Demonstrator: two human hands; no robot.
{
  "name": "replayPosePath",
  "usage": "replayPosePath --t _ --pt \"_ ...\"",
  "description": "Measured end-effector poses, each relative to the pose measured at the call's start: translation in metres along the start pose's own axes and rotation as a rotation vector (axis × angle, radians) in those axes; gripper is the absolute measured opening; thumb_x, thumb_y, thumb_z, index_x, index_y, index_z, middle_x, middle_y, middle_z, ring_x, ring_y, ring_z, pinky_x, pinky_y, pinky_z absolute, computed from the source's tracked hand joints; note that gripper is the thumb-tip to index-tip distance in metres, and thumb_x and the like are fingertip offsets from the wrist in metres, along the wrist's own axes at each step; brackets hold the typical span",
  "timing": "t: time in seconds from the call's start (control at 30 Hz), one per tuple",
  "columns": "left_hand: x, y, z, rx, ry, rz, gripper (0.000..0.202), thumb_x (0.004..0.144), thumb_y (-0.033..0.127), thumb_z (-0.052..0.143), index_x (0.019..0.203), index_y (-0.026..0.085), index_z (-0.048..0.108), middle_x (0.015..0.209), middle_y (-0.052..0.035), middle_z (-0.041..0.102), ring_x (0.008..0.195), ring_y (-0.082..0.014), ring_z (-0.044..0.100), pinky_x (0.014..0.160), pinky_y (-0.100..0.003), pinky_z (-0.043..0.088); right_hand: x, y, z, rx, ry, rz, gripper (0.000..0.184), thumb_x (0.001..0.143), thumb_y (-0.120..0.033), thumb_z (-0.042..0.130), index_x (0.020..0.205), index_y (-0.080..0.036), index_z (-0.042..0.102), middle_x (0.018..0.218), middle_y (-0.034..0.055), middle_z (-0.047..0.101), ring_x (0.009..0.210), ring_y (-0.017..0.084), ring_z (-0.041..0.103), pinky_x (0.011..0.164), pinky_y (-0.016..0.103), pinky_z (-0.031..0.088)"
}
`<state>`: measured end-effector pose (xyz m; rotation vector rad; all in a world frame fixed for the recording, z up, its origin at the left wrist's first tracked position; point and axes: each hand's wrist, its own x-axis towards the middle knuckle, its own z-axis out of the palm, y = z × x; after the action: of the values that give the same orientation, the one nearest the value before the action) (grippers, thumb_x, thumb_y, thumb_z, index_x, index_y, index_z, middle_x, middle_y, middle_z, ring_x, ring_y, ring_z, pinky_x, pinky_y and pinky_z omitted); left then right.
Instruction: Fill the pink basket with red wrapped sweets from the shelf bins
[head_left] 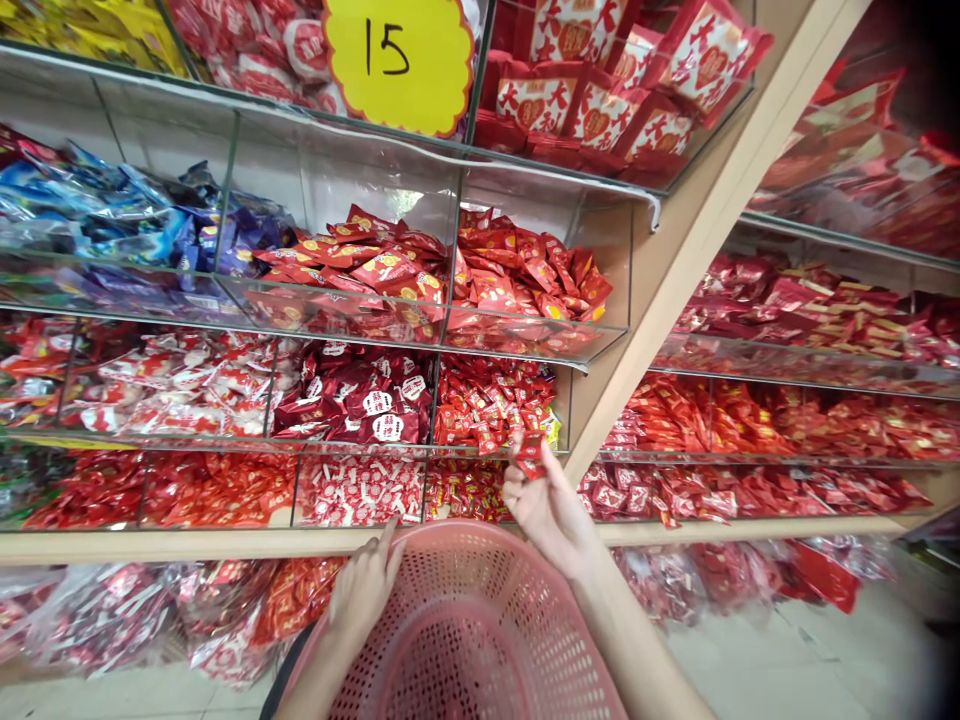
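Your right hand [547, 510] is raised in front of the shelves, fingers pinched closed on a small red wrapped candy packet [531, 455]. The packet sits at your fingertips, just below the front edge of the clear acrylic bin of small red candies [491, 400] and above the far rim of the basket.

Your left hand [367, 585] is closed over the near-left rim of the pink perforated plastic basket [480, 610], thumb on top and fingers curled over the edge. The basket is low centre, tipped toward you, and the part of its inside that shows is bare mesh. The hands are apart, with the basket rim between them.

Around them:
- Left of the small candies is a bin of dark red packets with white round labels [360, 400].
- The row above has red-and-gold wrapped sweets [375, 265].
- Further left are blue and purple foil wrappers [112, 215].
- Top centre is a yellow scalloped price sign reading 15 [401, 60].
- A pale wooden shelf upright [675, 270] slants between this rack and the next rack of red packets [810, 310] on the right.
- The bags on the bottom shelf are blurred.
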<state>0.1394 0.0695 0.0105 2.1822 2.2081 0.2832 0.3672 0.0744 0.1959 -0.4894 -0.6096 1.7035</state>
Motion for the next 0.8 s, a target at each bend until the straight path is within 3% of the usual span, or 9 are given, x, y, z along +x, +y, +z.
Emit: replayPosePath --t 0.17,0.37,0.47,0.6,0.73,0.8 --pt "0.0 0.001 -0.002 -0.007 -0.012 -0.003 0.053 0.096 0.043 0.021 0.145 0.023 0.027 0.108 -0.0104 0.068 0.091 -0.0233 0.067 0.07 -0.03 0.05 -0.006 0.016 -0.001 0.229 -0.001 0.139 0.023 0.081 -0.032 0.061 0.1 -0.02 0.059 0.079 -0.003 0.063 0.067 0.007 0.056 0.062 0.019 0.049" --pt "0.0 0.001 -0.004 -0.033 -0.021 -0.017 0.053 0.095 0.043 0.02 0.144 0.023 0.029 0.108 -0.0105 0.068 0.092 -0.024 0.067 0.071 -0.032 0.05 -0.006 0.019 -0.002 0.232 0.098 0.158 0.018 0.078 -0.028 0.059 0.091 -0.016 0.06 0.084 0.0011 0.065 0.081 0.011 0.061 0.076 0.024 0.052" --pt "-0.001 0.001 -0.004 -0.04 -0.017 -0.017 0.053 0.095 0.043 0.02 0.144 0.024 0.029 0.109 -0.0106 0.068 0.092 -0.0242 0.067 0.071 -0.032 0.05 -0.006 0.018 0.0 0.135 0.143 0.114 0.021 0.072 -0.028 0.067 0.088 -0.018 0.058 0.08 -0.0022 0.063 0.071 0.007 0.059 0.066 0.018 0.05" --pt "-0.001 0.001 -0.005 -0.051 -0.017 -0.013 0.053 0.095 0.043 0.02 0.144 0.024 0.028 0.109 -0.011 0.068 0.091 -0.0245 0.067 0.071 -0.033 0.05 0.004 0.015 0.002 -0.325 0.166 -0.113 0.027 0.066 -0.036 0.074 0.075 -0.019 0.053 0.062 -0.0078 0.052 0.053 0.006 0.047 0.049 0.018 0.038" --pt "-0.001 0.001 -0.005 -0.055 -0.022 -0.015 0.053 0.095 0.044 0.019 0.144 0.025 0.027 0.108 -0.0107 0.068 0.09 -0.0242 0.067 0.07 -0.033 0.05 0.02 0.006 0.004 -1.149 0.263 -0.49 0.028 0.069 -0.044 0.068 0.076 -0.019 0.057 0.062 -0.0043 0.055 0.056 0.01 0.048 0.057 0.024 0.037" --pt "-0.002 0.001 -0.005 -0.053 -0.022 -0.009 0.053 0.095 0.043 0.019 0.144 0.024 0.027 0.106 -0.0105 0.068 0.089 -0.0242 0.067 0.07 -0.033 0.05 0.026 0.003 0.01 -1.557 0.328 -0.538 0.029 0.075 -0.046 0.062 0.088 -0.02 0.06 0.073 0.0008 0.063 0.065 0.015 0.055 0.063 0.027 0.038"
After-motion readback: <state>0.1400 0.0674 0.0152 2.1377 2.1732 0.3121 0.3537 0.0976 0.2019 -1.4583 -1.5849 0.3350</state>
